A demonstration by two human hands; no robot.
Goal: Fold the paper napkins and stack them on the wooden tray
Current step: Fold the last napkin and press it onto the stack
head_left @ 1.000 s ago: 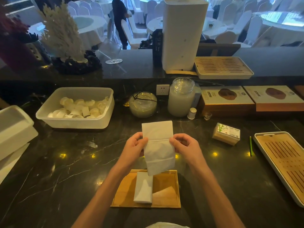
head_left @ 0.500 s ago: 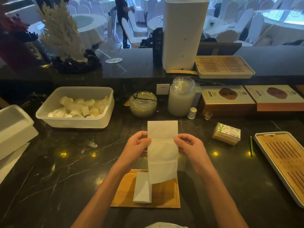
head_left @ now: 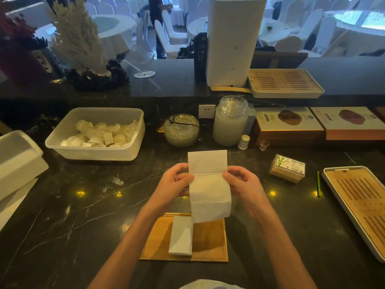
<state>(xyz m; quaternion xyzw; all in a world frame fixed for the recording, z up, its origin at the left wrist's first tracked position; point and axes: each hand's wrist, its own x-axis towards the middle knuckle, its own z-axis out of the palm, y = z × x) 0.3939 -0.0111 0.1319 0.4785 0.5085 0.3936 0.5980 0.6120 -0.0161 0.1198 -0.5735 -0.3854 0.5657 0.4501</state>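
I hold a white paper napkin (head_left: pixel 209 188) upright above the dark counter, a long strip with a crease across it near the top. My left hand (head_left: pixel 175 184) pinches its left edge and my right hand (head_left: pixel 241 183) pinches its right edge, both at the crease. Its lower end hangs over the far edge of the square wooden tray (head_left: pixel 208 243) close to me. A folded white napkin (head_left: pixel 180 236) lies on the left half of that tray.
A plastic tub (head_left: pixel 133 151) of small white items stands at the left, a white box (head_left: pixel 18 161) further left. A glass bowl (head_left: pixel 180 130), a jar (head_left: pixel 230 122) and a small packet (head_left: pixel 287 167) lie beyond. A slatted tray (head_left: pixel 362 205) sits at the right.
The napkin has shifted slightly right and straightened; its lower end hangs flatter than a second ago. Both hands keep the same hold on its edges.
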